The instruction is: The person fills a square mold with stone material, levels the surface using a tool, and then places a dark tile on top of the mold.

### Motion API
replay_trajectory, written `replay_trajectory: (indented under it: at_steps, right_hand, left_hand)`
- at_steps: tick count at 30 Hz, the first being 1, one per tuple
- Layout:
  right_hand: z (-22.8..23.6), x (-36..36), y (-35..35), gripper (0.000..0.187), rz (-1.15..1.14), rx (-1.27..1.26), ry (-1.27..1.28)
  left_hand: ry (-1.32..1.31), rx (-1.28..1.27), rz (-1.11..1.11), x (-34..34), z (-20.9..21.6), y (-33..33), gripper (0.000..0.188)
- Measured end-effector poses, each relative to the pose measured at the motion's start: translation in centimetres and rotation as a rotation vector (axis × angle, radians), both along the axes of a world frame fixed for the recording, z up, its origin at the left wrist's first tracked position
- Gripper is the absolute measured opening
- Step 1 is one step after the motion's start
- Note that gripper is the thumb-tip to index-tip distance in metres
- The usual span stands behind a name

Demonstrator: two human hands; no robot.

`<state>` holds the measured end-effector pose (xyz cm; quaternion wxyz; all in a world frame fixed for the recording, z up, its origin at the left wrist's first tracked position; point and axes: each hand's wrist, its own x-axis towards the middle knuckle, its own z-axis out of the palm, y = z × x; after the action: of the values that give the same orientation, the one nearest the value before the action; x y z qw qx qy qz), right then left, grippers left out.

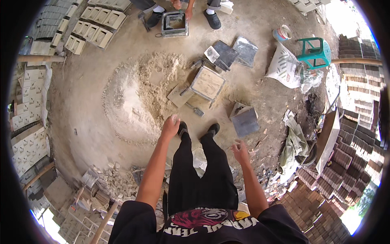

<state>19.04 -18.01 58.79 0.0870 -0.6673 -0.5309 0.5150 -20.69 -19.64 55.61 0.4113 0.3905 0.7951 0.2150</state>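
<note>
My left hand (171,127) hangs closed above the floor by my left shoe, with pale dust on its fingers. Anything inside it is too small to make out. On the right, my right hand (241,152) is held low with its fingers apart, holding nothing. In front of my feet lies a square metal mould (208,83), filled level with sandy mix. A small trowel (196,110) rests on the ground just nearer to me. Beside the mould is a flat board (180,95). Dark square plates (245,123) lie right of my shoes.
A mound of sand and pale powder (136,95) spreads to the left. Beyond the mould are more dark plates (245,50). Farther right stand a white sack (283,65), a bucket (282,33) and a green stool (315,53). Another person's hands touch a mould (175,24) at the back.
</note>
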Motion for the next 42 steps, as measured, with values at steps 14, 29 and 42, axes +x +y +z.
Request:
replay_trajectory:
  at_steps: [14, 29, 42]
  right_hand:
    - [-36.4, -17.2, 14.3, 0.04, 0.543, -0.137, -0.198]
    - [-57.5, -23.7, 7.9, 0.015, 1.057, 0.483, -0.384]
    - [-50.9, -36.8, 14.5, 0.024, 0.767, 0.438, -0.051]
  left_hand:
    - [0.425, -0.135, -0.169, -1.6, -34.9, 11.0, 0.054]
    - [0.287, 0.083, -0.191, -6.4, -45.6, 12.9, 0.04]
    - [0.508, -0.04, -0.012, -23.5, -42.5, 6.9, 0.048]
